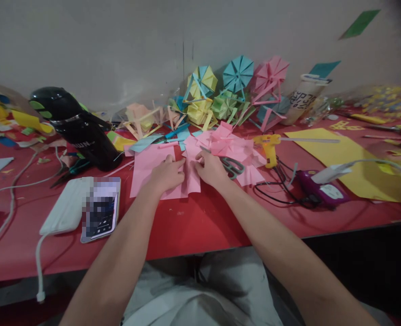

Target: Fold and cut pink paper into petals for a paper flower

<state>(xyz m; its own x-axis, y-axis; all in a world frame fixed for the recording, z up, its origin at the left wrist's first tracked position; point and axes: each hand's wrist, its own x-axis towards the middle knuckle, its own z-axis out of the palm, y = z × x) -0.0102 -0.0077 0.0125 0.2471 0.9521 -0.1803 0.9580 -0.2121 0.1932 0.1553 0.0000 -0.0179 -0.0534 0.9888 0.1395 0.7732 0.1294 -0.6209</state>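
Observation:
My left hand (166, 174) and my right hand (211, 170) sit close together on a folded pink paper sheet (146, 172) lying on the red table (193, 226). The fingers of both hands are curled and pinch the pink paper along its pleated middle strip (191, 179). Grey-handled scissors (232, 166) lie just right of my right hand. More folded pink paper pieces (231, 145) lie behind my hands.
Paper pinwheels (237, 74) in yellow, teal, green and pink stand against the wall. A yellow glue gun (270, 147), a purple device (319, 192) with cables and yellow sheets (353, 163) lie right. A phone (100, 210), a white power bank (66, 206) and a black helmet-like object (74, 122) sit left.

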